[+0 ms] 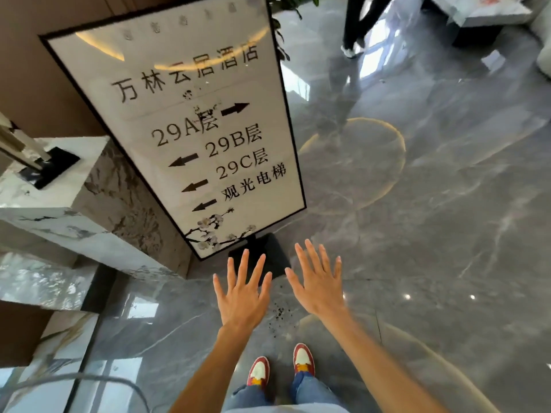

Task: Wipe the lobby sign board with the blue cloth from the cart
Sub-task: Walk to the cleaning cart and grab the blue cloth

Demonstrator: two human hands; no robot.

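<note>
The lobby sign board (190,129) stands upright in front of me, a white panel in a black frame with black lettering, arrows and a flower branch at the bottom. It rests on a black base (268,251) on the floor. My left hand (243,290) and my right hand (317,281) are stretched out side by side just below the board's lower edge, palms down, fingers spread, holding nothing. Neither hand touches the board. No blue cloth and no cart are in view.
A marble counter (74,216) stands left of the board, bearing a small black stand (50,166). The glossy grey floor (447,234) stretches right. Another person's legs (357,25) are at the top, near a plant (286,22) and a low table (483,16).
</note>
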